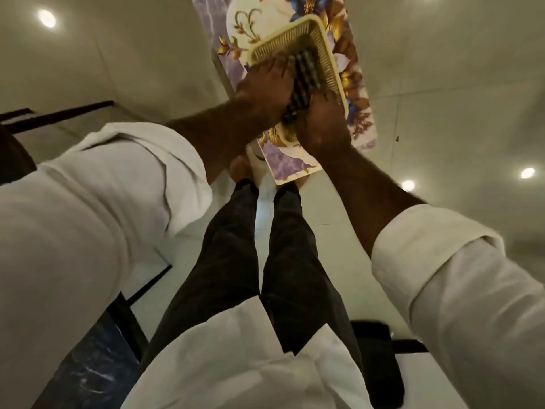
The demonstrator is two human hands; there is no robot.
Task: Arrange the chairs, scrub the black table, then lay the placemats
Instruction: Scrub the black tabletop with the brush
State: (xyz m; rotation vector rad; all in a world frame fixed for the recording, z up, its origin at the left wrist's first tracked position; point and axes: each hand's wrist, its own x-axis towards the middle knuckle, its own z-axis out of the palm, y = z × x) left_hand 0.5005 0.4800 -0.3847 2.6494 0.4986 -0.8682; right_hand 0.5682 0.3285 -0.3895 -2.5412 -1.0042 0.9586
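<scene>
Head cam is pointing steeply down, heavy wide-angle warp, so geometry is hard for me to read. Both hands are in a cream slatted plastic basket (298,54) that sits on a floral-patterned surface (358,113). Inside it I see a dark striped stack (303,75), likely the placemats, but mostly covered by the hands; I can't count them.

Left hand (265,90): fingers curled over the left edge of the stack, gripping it. Right hand (321,116): pressed at the stack's near right end, fingers closed on it as far as I can tell; fingertips hidden.

The surface's far end is cut off by the frame top; its near corner overhangs the pale glossy floor (442,98).

Around: one dark chair seat (374,358) lower right, dark frame bars (56,113) at left, a dark marbled slab (88,364) bottom left, possibly the black table, mostly hidden by the left sleeve. Four ceiling-light reflections on the floor. Two dark-trousered legs centre.
</scene>
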